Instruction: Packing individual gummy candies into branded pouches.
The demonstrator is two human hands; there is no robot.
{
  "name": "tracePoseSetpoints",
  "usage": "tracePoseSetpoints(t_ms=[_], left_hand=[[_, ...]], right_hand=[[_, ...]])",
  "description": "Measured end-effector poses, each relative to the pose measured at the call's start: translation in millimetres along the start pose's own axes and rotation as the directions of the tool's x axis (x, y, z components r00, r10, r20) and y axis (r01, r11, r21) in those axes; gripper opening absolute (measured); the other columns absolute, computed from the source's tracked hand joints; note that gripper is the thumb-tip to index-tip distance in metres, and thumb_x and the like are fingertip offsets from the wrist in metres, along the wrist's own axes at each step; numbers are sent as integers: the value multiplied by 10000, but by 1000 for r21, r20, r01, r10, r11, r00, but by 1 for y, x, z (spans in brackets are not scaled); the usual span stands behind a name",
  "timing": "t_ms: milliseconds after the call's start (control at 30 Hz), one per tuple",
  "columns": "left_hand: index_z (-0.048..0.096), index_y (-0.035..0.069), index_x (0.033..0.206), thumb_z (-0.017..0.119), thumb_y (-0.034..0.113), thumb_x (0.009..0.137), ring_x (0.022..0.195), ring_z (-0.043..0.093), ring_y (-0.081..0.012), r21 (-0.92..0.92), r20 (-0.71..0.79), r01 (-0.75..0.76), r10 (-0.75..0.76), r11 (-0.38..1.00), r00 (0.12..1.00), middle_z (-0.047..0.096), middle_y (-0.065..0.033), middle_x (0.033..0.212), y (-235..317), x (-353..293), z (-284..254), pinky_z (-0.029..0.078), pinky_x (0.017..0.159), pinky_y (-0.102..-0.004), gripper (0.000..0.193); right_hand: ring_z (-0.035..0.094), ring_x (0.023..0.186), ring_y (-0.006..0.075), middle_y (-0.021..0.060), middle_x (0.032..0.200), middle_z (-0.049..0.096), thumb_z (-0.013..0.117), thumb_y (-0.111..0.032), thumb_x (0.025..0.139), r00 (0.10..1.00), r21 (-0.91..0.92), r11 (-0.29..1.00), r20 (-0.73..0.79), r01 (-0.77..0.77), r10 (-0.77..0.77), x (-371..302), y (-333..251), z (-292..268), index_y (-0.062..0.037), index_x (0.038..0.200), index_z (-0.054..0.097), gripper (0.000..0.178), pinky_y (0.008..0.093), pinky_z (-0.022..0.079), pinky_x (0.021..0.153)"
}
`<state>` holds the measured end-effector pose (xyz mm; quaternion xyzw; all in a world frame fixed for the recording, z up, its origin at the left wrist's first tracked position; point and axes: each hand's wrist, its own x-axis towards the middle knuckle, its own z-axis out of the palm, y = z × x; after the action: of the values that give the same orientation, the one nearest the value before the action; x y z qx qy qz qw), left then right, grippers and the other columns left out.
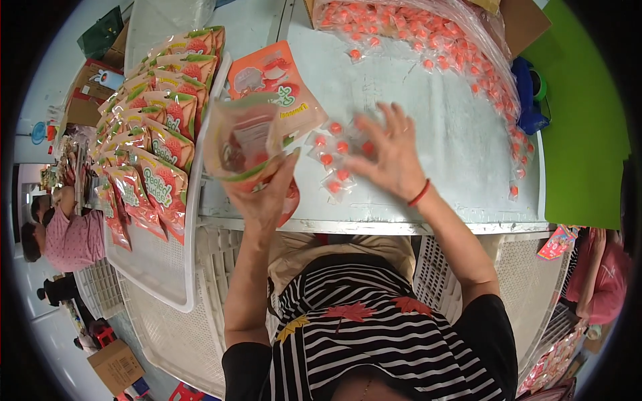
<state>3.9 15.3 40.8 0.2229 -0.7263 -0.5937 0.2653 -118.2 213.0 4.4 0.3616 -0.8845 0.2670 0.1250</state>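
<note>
My left hand (262,199) grips a candy pouch (244,144) upright, its mouth gaping upward. Some reddish pieces show inside it. Over the table, to the right of the pouch, my right hand (391,157) has its fingers spread and slightly blurred. Beneath and beside those fingers lies a small group of wrapped red candies (326,159) in clear film. A flat pink pouch (277,83) rests on the table just beyond my left hand. Below that hand, part of another red pouch (290,204) pokes out at the table's edge.
Rows of filled pouches (157,134) stand in a white tray (177,284) on the left. A large heap of wrapped candies (428,30) spreads along the back right beside a blue tape dispenser (531,100). Other people (73,237) sit at both sides.
</note>
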Motion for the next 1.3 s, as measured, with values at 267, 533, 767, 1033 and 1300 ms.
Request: tracePoseSetpoints(t_ms=[267,533,767,1033,1300], left_hand=[[266,-5,1373,866,89,616,1127,485,-244,237,-73,-186,209,954,975,418,-147,1298,-35,-24,-12,426,957,-363,970],[346,0,1346,871,244,579,1132,500,-347,538,184,-461,436,706,881,488,-184,1248,-29,-13,-3,416,950,-426,961],[365,9,1338,828,338,604,1116,508,-352,610,331,-545,439,575,835,515,-194,1215,-36,0,25,405,946,-455,929],[347,7,1349,835,328,591,1136,483,-366,569,309,-550,461,611,832,504,-195,1222,-38,0,42,379,973,-463,957],[331,-3,1349,830,254,595,1143,470,-387,494,273,-534,461,686,844,486,-220,1230,-40,3,47,383,967,-466,941]], right_hand=[[285,1261,483,218,1390,337,688,-632,653,996,-160,985,84,57,-44,-10,5,47,-210,1283,550,771,632,262,942],[556,977,289,102,1111,538,692,-239,748,998,-114,993,42,43,-39,-4,30,49,-133,993,621,276,395,466,764],[555,573,180,42,683,544,670,-201,817,935,418,898,-244,-137,256,22,46,50,-79,791,591,148,310,463,500],[493,681,68,-13,778,549,506,-272,976,824,959,-108,281,-262,492,55,-43,14,-52,903,592,247,220,432,648],[462,1154,399,257,1266,458,414,-196,959,999,540,842,-36,8,13,26,-67,-13,30,1204,511,347,396,389,976]])
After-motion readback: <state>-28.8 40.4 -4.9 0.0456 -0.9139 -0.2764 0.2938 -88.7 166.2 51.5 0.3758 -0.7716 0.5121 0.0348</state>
